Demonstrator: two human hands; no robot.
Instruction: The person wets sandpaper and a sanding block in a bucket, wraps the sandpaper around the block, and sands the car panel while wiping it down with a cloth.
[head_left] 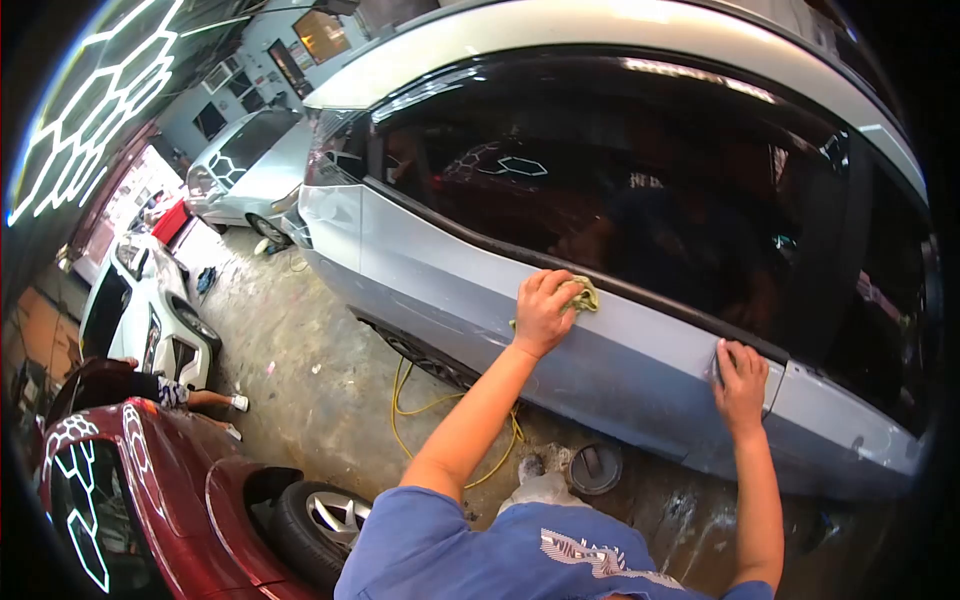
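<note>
Cloth (586, 296): mostly under left grip (546, 312); full extent hidden. Dark sliver (716, 370) at right grip's (741, 385) 9 o'clock edge; rest covered, identity unclear. Silver car (450, 260): far end lost in black lens rim, 3–4 o'clock. Cabin obscured by dark glass and reflections. Yellow hose (400, 400) passes behind left forearm (460, 430). Blue shirt (480, 560), 5–6 o'clock: cut by bottom edge; lettering illegible. Red car (190, 490), 8 o'clock: cut off at bottom. Second person (172, 392), 8–9 o'clock: upper body lost in shadow.
</note>
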